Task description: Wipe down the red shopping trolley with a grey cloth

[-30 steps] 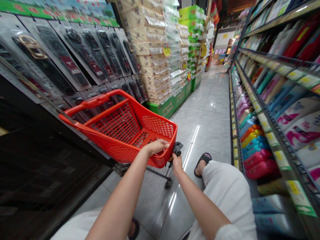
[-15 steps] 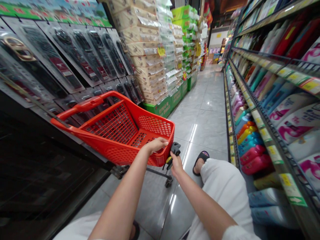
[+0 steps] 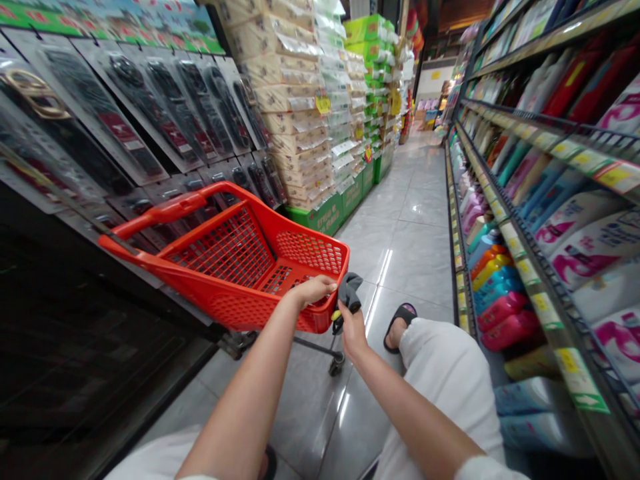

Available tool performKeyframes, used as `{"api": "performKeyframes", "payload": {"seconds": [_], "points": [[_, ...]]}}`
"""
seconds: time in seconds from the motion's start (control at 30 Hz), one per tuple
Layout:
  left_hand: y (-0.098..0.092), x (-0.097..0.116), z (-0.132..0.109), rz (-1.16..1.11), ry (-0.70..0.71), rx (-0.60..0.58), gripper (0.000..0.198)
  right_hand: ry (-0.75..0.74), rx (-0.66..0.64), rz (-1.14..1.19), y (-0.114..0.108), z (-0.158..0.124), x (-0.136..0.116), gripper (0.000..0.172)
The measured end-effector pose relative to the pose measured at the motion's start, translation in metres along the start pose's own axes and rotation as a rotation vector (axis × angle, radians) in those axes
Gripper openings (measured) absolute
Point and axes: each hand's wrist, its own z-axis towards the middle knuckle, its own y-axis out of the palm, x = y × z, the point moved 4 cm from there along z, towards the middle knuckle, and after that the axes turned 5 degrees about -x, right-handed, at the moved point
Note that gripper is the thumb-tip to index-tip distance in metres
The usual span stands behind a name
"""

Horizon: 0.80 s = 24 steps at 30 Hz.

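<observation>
A red plastic shopping cart (image 3: 235, 313) stands before me with its basket's front end close to me. My left hand (image 3: 316, 289) reaches over the near side and is closed on the rim at that front corner. Just outside the same corner, my right hand (image 3: 353, 332) pinches a dark grey, crumpled cloth-like item (image 3: 351, 291). A small yellow piece (image 3: 336, 315) shows beside its fingertips, with a black bit below. The item's exact kind is unclear, and my fingers hide part of it.
Packaged belts (image 3: 175, 100) hang on a rack at left. Stacked tissue packs (image 3: 300, 120) stand behind the cart on green bases. Along the right, shelves (image 3: 530, 267) hold many bottles. Grey floor tiles (image 3: 420, 247) run down the aisle. A sandalled foot (image 3: 397, 328) stands near my right hand.
The dark grey item has risen slightly and spread out above my right hand, which has turned a little. My left hand stays at the cart's rim, and the cart is nearly still.
</observation>
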Motion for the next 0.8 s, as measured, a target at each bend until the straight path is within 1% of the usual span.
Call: {"api": "performKeyframes", "payload": {"seconds": [0.03, 0.1, 0.17, 0.2, 0.27, 0.37, 0.43, 0.47, 0.53, 0.6, 0.67, 0.7, 0.73, 0.8], "points": [[0.000, 0.001, 0.000, 0.009, 0.004, 0.000, 0.037, -0.028, -0.019, 0.003, 0.004, 0.008, -0.007, 0.036], [0.002, 0.002, 0.001, 0.030, 0.013, -0.003, 0.039, -0.067, -0.050, 0.003, 0.011, 0.033, -0.020, 0.038], [0.002, 0.003, 0.002, 0.052, 0.023, 0.003, 0.040, -0.084, -0.052, -0.032, 0.014, 0.057, -0.030, 0.042], [0.002, 0.004, 0.002, 0.064, 0.029, 0.006, 0.041, -0.098, -0.053, -0.071, 0.014, 0.064, -0.032, 0.043], [0.001, 0.004, 0.001, 0.090, 0.041, 0.011, 0.044, -0.155, -0.088, -0.180, 0.010, 0.063, -0.035, 0.042], [0.001, 0.006, 0.000, 0.143, 0.055, 0.018, 0.045, -0.269, -0.203, -0.361, 0.003, 0.041, -0.037, 0.041], [0.002, 0.010, -0.002, 0.200, 0.064, 0.038, 0.044, -0.310, -0.250, -0.477, 0.000, 0.034, -0.043, 0.042], [0.002, 0.014, -0.003, 0.238, 0.072, 0.060, 0.044, -0.316, -0.248, -0.536, -0.001, 0.036, -0.047, 0.042], [0.000, 0.022, -0.009, 0.333, 0.096, 0.126, 0.041, -0.308, -0.215, -0.658, 0.001, 0.050, -0.058, 0.042], [-0.004, 0.030, -0.020, 0.424, 0.121, 0.206, 0.036, -0.293, -0.182, -0.773, 0.004, 0.067, -0.067, 0.042], [-0.014, 0.033, -0.038, 0.522, 0.129, 0.281, 0.031, -0.296, -0.174, -0.855, 0.008, 0.074, -0.072, 0.044], [-0.020, 0.033, -0.049, 0.575, 0.124, 0.317, 0.030, -0.304, -0.176, -0.881, 0.009, 0.072, -0.073, 0.043], [-0.026, 0.031, -0.060, 0.696, 0.120, 0.373, 0.031, -0.316, -0.187, -0.899, 0.009, 0.065, -0.072, 0.043], [-0.039, 0.023, -0.083, 0.863, 0.084, 0.466, 0.040, -0.347, -0.248, -0.917, 0.009, 0.045, -0.069, 0.040]]}}
